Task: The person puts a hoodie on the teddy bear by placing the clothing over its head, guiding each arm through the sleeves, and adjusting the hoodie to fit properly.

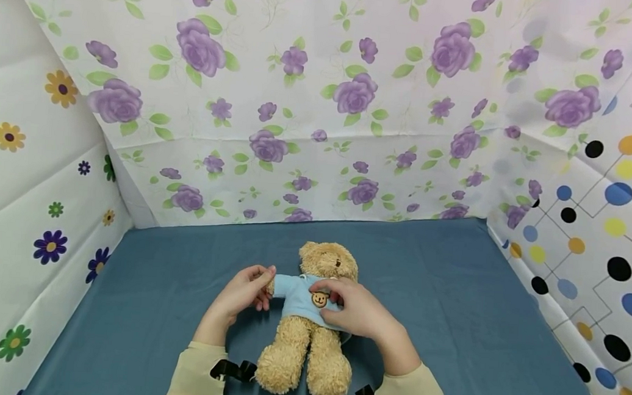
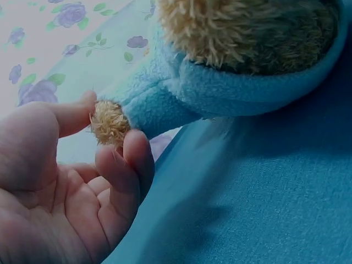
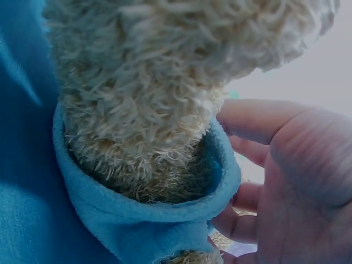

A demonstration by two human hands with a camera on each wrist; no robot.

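Observation:
A tan plush teddy bear [image 1: 325, 342] lies on its back, head away from me, in a light-blue top [image 1: 298, 300] with a small bear face on the chest. My left hand [image 1: 243, 291] pinches the bear's paw [image 2: 110, 124], which pokes out of the sleeve on the left. Over the top's front, my right hand [image 1: 360, 308] rests with thumb and fingers apart and gently bent. In the right wrist view its thumb reaches the hem [image 3: 223, 165], and its fingertips are partly hidden behind the top. The bear's other arm is mostly covered by the right hand.
Blue cloth [image 1: 178, 273] covers the table under the bear. A floral curtain [image 1: 323, 100] stands at the back, with patterned sheets along the left and right sides. Black straps [image 1: 232, 370] hang at both wrists beside the bear's feet.

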